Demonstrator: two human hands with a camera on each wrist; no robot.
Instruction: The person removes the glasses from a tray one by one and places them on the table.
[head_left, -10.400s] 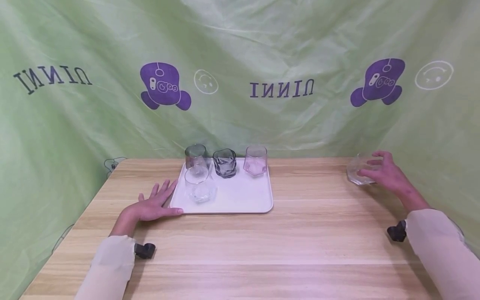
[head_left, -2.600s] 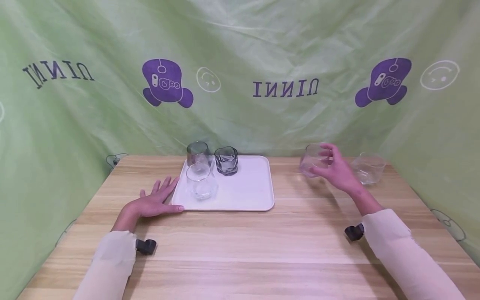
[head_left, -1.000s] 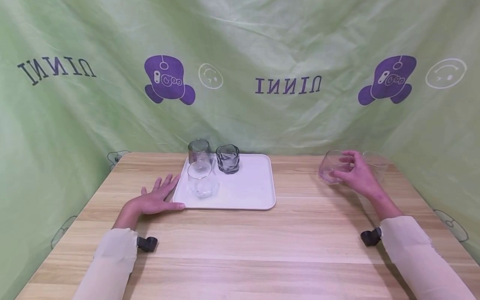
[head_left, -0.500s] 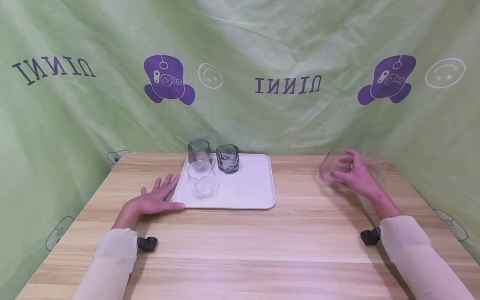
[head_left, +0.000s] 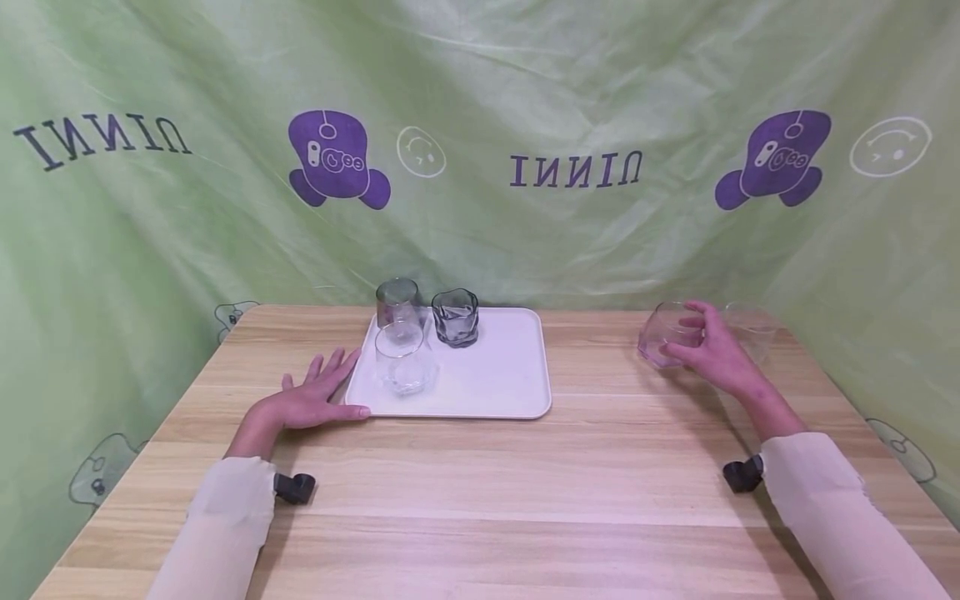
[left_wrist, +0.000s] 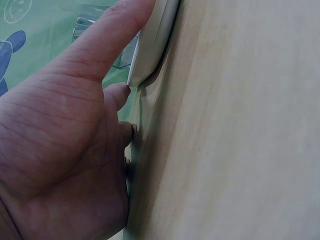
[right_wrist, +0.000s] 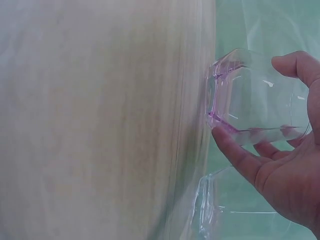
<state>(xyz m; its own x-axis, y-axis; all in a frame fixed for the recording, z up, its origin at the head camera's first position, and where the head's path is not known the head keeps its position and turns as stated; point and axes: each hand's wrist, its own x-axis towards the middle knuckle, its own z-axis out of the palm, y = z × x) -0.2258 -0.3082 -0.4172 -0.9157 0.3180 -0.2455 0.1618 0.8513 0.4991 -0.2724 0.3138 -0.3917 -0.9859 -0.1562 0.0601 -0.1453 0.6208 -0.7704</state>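
My right hand (head_left: pixel 712 346) curves its fingers and thumb round a pink-tinted drinking glass (head_left: pixel 662 337) at the table's back right. In the right wrist view the same glass (right_wrist: pixel 260 105) shows its pink faceted base against the table. Just right of it, partly behind the hand, is a clear glass (head_left: pixel 752 332). My left hand (head_left: pixel 307 404) lies with spread fingers at the left side of a white tray (head_left: pixel 487 392), thumb on its front left corner. On the tray stand a smoky grey glass (head_left: pixel 396 302), a dark wavy glass (head_left: pixel 455 318) and a clear glass (head_left: pixel 401 367).
The wooden table (head_left: pixel 480 492) reaches a green printed curtain (head_left: pixel 570 242) along its back edge. More curtain hangs at both sides. A black wrist camera (head_left: pixel 294 487) sits at the left cuff, another black wrist camera (head_left: pixel 742 473) at the right.
Since the first frame my right hand has let go of the clear glass and carried the pink-tinted glass from the tray rightward, beside it. Over the last second hardly anything moves.
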